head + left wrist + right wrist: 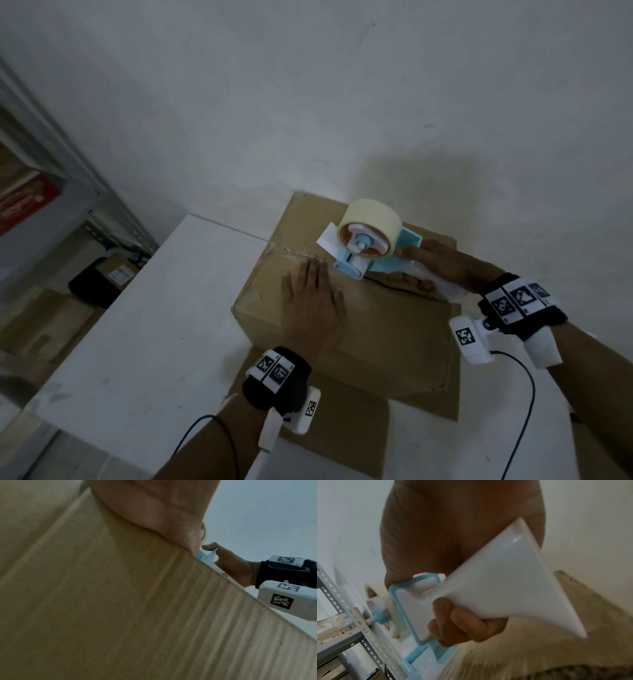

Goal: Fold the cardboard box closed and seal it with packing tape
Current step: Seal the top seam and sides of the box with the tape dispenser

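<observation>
A brown cardboard box (383, 329) sits on the white table (144, 325), its top flaps folded down. My left hand (313, 298) lies flat on the top, fingers straight, beside the centre seam. My right hand (435, 270) grips the white handle (513, 588) of a blue and white tape dispenser (370, 246) with a cream tape roll (371, 219). The dispenser's front end rests on the seam just past my left fingertips. A shiny strip of clear tape (291, 251) runs along the seam toward the box's far left edge. The left wrist view shows the box side (120, 601) close up.
A loose flat piece of cardboard (342, 428) lies under the box at the near side. A grey metal shelf (51, 178) with boxes stands at the left, and more cartons sit on the floor below (51, 318). A white wall is close behind the box.
</observation>
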